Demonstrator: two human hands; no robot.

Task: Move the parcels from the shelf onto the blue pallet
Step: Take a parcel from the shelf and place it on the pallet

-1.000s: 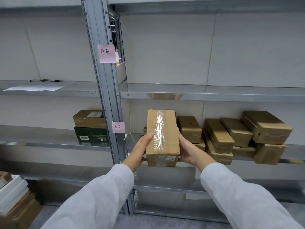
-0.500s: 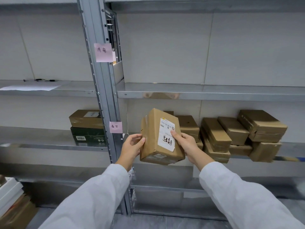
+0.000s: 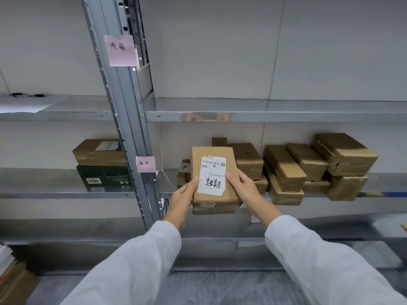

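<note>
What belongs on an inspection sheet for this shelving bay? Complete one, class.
Surface: metal shelf, parcels on its middle level.
Job's things: labelled parcel held before the shelf; stacked parcels lie at right; blue pallet not in view.
Clutter: brown box on green box, left bay; pink notes on upright.
Hands: left hand and right hand both grip the parcel.
Cables: nothing seen.
Surroundings: pale wall, grey floor.

We find soft, even indoor light from above, moderately bright, casting soft shadows only; the stacked parcels (image 3: 308,164) sit in dimmer shade beneath the upper shelf (image 3: 286,116), whose metal front edge carries a faint reflection. We note wide-angle bending of the upright post (image 3: 123,119) toward the frame edges. The label (image 3: 211,176) on the held parcel (image 3: 217,201) reads sharp, while the sleeves (image 3: 136,267) and lower corners blur.
</note>
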